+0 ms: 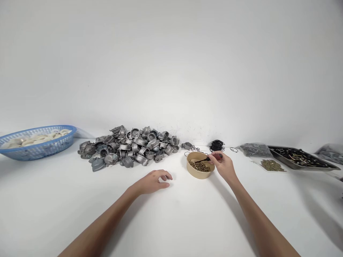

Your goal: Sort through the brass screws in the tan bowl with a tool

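Two hands work at one counter (187, 221): the right hand (223, 165) pinches one red-handled screwdriver (211, 157) over one tan bowl (200, 165) of screws, while the left hand (154, 182) rests loosely curled, empty, near one heap of grey castings (131, 146).

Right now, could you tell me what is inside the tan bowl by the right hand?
The tan bowl holds small brass-coloured screws. The right hand dips a red-handled screwdriver into them. The bowl's bottom is covered by the screws.
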{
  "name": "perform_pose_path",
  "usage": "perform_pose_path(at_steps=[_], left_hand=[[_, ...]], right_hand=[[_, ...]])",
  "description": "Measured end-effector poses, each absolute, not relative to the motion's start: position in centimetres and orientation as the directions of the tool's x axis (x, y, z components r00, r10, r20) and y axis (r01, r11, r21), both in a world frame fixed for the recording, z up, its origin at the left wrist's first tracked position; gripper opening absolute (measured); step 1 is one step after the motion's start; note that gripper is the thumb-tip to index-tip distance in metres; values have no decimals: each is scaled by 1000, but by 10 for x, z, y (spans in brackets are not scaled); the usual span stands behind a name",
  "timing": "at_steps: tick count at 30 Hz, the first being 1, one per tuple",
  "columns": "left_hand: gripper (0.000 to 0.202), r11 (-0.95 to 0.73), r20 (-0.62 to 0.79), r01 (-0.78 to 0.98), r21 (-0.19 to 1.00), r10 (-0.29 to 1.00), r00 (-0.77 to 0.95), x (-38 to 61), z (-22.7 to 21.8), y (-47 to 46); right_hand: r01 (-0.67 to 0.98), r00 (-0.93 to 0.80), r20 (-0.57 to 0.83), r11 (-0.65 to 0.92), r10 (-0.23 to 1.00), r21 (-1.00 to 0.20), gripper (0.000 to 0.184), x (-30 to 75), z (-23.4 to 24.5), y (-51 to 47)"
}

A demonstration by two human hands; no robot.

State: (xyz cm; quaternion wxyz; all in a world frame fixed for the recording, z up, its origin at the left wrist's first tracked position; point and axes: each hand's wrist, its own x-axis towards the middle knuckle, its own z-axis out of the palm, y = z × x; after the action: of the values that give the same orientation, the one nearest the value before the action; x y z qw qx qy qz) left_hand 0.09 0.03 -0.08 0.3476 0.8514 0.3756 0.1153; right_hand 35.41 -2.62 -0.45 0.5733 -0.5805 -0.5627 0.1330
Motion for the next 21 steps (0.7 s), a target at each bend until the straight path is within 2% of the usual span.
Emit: perform_pose_path(at_steps=[9, 15, 21], left_hand=[[33, -472, -78, 566, 676, 717, 692, 1, 0, 0], [32, -463, -83, 572, 677, 724, 684, 1, 0, 0], [31, -479, -64, 544, 690, 707, 704, 1, 4, -2]], right_hand=[[628, 415, 502, 161, 759, -762, 33, 367, -4, -24], [670, 348, 462, 128, 816, -731, 22, 376, -7, -22], [691, 312, 427, 105, 849, -715, 21, 373, -7, -24]])
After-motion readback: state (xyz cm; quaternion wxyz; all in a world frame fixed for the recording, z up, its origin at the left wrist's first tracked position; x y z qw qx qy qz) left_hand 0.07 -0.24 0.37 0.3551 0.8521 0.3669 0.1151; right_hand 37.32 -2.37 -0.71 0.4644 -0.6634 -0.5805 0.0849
